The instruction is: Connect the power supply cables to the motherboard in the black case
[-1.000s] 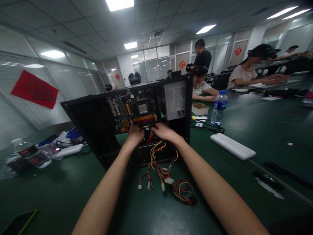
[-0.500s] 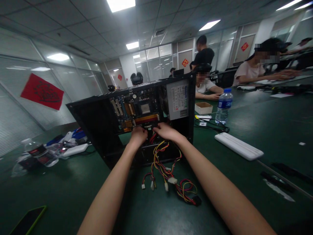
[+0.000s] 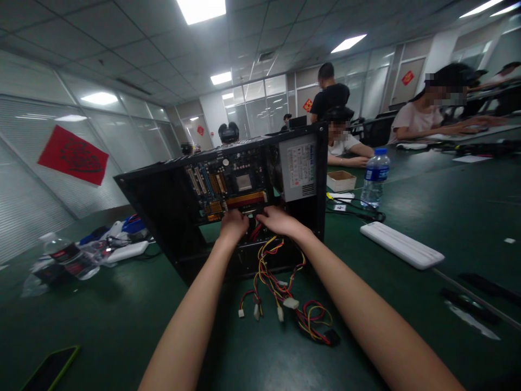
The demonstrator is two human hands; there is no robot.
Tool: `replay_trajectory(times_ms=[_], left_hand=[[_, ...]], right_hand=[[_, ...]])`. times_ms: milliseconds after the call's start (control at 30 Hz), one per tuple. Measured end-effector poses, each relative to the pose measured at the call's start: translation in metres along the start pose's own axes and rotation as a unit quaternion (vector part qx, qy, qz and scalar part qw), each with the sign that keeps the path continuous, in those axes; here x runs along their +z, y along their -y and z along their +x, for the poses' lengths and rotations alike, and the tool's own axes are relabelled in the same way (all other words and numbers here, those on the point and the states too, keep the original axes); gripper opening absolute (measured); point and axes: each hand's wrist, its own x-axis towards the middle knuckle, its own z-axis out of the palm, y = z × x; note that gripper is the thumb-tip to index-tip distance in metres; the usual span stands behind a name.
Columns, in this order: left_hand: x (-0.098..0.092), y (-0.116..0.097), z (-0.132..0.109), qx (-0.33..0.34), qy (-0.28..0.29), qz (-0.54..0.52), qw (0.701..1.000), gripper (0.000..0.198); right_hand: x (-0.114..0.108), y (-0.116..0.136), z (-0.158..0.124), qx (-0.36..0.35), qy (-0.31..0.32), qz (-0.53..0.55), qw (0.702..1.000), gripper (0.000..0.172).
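An open black computer case point(image 3: 157, 217) stands on the table in front of me. Inside it I see a motherboard point(image 3: 215, 187) and a grey power supply point(image 3: 299, 168). My left hand point(image 3: 235, 224) is closed at the lower edge of the motherboard. My right hand point(image 3: 279, 220) has its fingers bent beside it, a small gap apart, near some red cables point(image 3: 255, 232). Both hands grip at something dark whose kind I cannot make out. A bundle of red, yellow and black power cables point(image 3: 266, 271) spills out of the case, its white connectors point(image 3: 291, 303) lying on the table.
A water bottle point(image 3: 375, 179), a small open box point(image 3: 341, 180) and a white power strip point(image 3: 401, 245) lie to the right. On the left are a dark-labelled bottle point(image 3: 69, 255) and a phone point(image 3: 51, 369). Co-workers sit across the table; one person point(image 3: 331, 98) stands behind.
My view has shifted slightly, so the case and table items appear a little further right. Both hands keep the same place in the case. The standing person behind has moved left.
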Motion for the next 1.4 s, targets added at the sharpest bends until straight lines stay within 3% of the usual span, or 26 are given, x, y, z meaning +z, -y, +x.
replay_trajectory(times_ms=[267, 667, 833, 1100, 1400], left_hand=[[-0.005, 0.014, -0.006, 0.022, 0.085, -0.089, 0.992, 0.039], [-0.001, 0.007, -0.005, -0.004, 0.055, -0.059, 0.997, 0.029], [-0.001, 0.009, -0.006, -0.003, 0.054, -0.063, 0.997, 0.032], [0.008, 0.018, 0.001, 0.004, 0.033, -0.075, 0.997, 0.038], [0.014, 0.022, 0.003, 0.007, 0.033, -0.072, 0.997, 0.037]], right_hand=[[0.001, -0.002, 0.005, -0.001, -0.010, 0.006, 1.000, 0.030], [0.007, 0.007, 0.012, 0.038, 0.024, 0.149, 0.988, 0.021], [0.015, 0.027, 0.022, 0.131, 0.055, 0.287, 0.947, 0.015], [0.028, 0.042, 0.022, 0.251, -0.001, 0.414, 0.875, 0.012], [0.028, 0.042, 0.021, 0.286, -0.007, 0.473, 0.833, 0.011]])
